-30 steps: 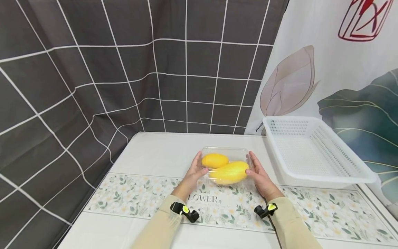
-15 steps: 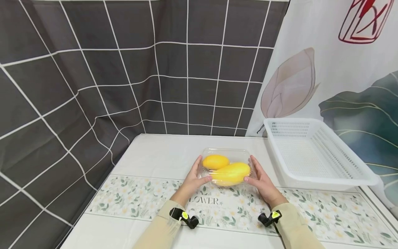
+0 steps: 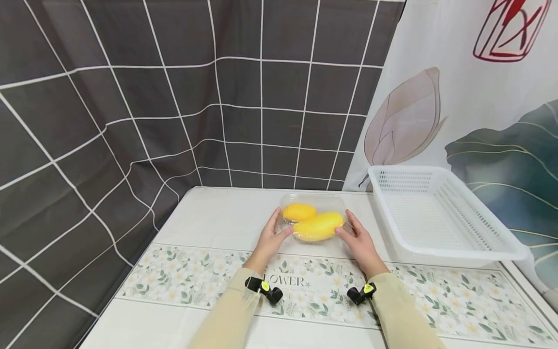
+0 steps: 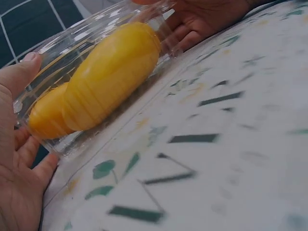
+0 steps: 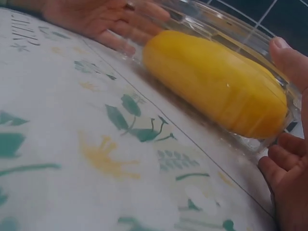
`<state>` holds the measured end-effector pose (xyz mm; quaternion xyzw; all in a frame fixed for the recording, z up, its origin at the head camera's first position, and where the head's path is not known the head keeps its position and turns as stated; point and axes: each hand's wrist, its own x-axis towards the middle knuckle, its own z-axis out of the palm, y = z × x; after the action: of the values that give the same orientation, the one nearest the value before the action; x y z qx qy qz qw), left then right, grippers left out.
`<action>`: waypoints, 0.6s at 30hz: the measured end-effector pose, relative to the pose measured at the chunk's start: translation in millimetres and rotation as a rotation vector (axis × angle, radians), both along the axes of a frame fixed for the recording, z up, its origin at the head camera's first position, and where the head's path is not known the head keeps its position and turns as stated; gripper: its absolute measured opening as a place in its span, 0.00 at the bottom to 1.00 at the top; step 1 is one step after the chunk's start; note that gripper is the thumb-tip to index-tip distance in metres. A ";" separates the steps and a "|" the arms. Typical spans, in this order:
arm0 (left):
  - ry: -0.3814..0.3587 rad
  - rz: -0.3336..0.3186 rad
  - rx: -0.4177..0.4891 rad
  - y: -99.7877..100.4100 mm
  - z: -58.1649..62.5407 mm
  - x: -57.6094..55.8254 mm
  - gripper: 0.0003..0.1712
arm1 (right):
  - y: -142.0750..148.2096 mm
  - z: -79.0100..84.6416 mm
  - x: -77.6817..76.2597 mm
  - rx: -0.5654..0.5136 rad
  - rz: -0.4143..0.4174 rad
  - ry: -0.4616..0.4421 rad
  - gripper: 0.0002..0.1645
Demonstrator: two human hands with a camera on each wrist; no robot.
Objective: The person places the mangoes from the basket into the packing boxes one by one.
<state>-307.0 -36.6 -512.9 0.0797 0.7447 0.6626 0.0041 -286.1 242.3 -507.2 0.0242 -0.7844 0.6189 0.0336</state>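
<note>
Two yellow mangoes lie inside a clear plastic box (image 3: 329, 204): a larger mango (image 3: 318, 227) in front and a smaller mango (image 3: 299, 212) behind it to the left. My left hand (image 3: 269, 241) grips the box's left end, thumb over the near edge and fingers along the side. At the opposite end, my right hand (image 3: 363, 245) holds it the same way. Both wrist views show the fingers low against the box walls, close to the tabletop, with the larger mango (image 4: 113, 77) pressed near the clear wall. Whether the box touches the table is hard to tell.
To the right stands a white perforated plastic basket (image 3: 429, 218). The white table (image 3: 218, 213) carries a printed floral band (image 3: 192, 271). Behind it hangs a dark grid-patterned curtain (image 3: 283, 126), meeting a pale printed curtain (image 3: 471, 106) on the right.
Both hands have moved the box of mangoes away from me, toward the back of the table, and slightly left. Their grip on its ends stays much the same.
</note>
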 end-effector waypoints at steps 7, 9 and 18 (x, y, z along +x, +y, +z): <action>0.032 0.040 0.030 7.0 -3.2 -25.6 0.43 | -8.7 0.1 -20.0 -0.021 -0.094 -0.008 0.47; 0.024 0.058 0.024 8.8 -3.2 -28.3 0.41 | -9.5 0.2 -23.5 -0.026 -0.107 -0.014 0.48; 0.013 0.180 -0.085 10.8 1.7 -23.9 0.36 | -8.1 1.6 -23.5 0.049 -0.205 -0.059 0.61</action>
<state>-331.0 -25.8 -511.1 0.0164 0.7762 0.6277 -0.0567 -309.6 234.2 -505.6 -0.0734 -0.7982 0.5934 0.0731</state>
